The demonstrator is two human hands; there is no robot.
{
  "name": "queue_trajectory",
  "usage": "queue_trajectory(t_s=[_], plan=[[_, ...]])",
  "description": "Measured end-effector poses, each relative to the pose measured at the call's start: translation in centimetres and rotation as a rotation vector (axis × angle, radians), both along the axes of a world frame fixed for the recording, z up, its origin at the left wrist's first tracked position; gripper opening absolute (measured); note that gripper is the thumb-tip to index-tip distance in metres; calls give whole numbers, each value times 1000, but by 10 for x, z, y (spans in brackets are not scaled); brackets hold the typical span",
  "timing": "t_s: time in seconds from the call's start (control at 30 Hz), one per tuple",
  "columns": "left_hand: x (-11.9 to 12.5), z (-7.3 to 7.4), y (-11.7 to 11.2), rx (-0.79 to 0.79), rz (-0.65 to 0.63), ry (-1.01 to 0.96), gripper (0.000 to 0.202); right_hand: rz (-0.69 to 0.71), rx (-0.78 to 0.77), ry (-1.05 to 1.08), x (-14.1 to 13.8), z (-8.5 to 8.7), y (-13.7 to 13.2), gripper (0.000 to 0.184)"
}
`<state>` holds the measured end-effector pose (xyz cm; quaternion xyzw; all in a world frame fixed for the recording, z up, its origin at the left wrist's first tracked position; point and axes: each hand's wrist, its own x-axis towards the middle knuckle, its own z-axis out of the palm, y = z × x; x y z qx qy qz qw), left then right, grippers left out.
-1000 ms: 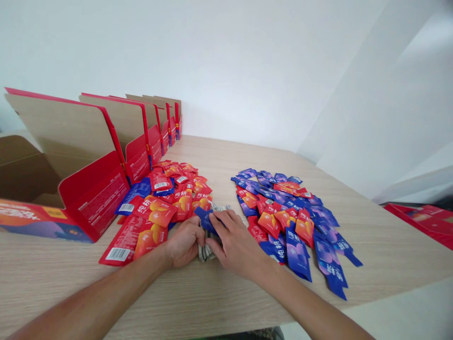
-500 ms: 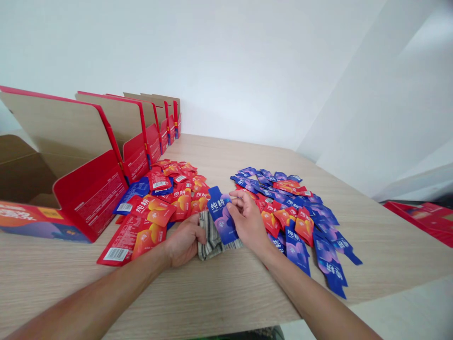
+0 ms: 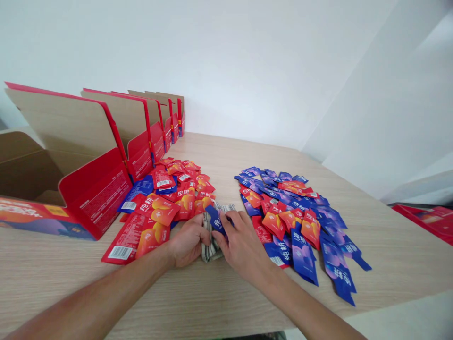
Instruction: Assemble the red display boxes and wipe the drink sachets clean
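My left hand [image 3: 187, 243] is closed on the edge of a crumpled striped cloth [image 3: 209, 251] near the middle of the table. Over that cloth lies a blue packet [image 3: 215, 219] with white characters. My right hand [image 3: 244, 245] has its thumb and fingers on the packet and covers most of it, so its lower part is hidden. Left of my hands is a pile of red and orange packets [image 3: 155, 208] with a few blue ones among them. Right of my hands, blue packets [image 3: 302, 255] and red ones [image 3: 274, 219] lie in a spread-out heap.
Several red cardboard boxes [image 3: 95, 193] with raised lids stand in a row along the left side, running back to the white wall. A red box-like thing [image 3: 424, 219] is at the far right, beyond the wooden table's [image 3: 389, 264] edge.
My right hand has lowered over the blue packet, which was in fuller view and is now mostly covered against the cloth. My left hand keeps its hold on the cloth. The view has shifted slightly.
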<state>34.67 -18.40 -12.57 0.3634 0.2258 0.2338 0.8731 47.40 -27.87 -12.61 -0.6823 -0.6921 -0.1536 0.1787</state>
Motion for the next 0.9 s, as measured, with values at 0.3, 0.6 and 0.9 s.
queue_trajectory(t_s=[0.3,0.6,0.9], plan=[[1,0,0,-13,-7,-3,51,197,-66,115,2,25,-17,27],[1,3,-2,13,-40,13,65,-48,56,1041,27,66,75,35],[1,2,-2,-5,-21,51,62,-153,-268,870,16,37,164,8]])
